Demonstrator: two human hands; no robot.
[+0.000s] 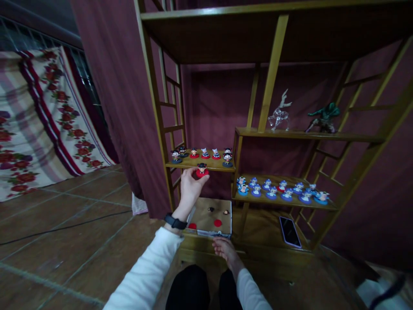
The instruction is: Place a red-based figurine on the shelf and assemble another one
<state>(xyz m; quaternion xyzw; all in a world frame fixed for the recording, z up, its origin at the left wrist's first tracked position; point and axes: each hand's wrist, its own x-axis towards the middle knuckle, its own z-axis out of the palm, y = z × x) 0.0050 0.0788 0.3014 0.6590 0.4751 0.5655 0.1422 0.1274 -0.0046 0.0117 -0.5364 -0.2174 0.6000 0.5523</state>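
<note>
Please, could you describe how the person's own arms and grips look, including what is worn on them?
The left sleeve and right sleeve are long, whitish and plain, with no marking visible. The left grip is ungloved, with a slim black band around its wrist, beyond the cuff. The right grip is also ungloved, and no band shows there.
</note>
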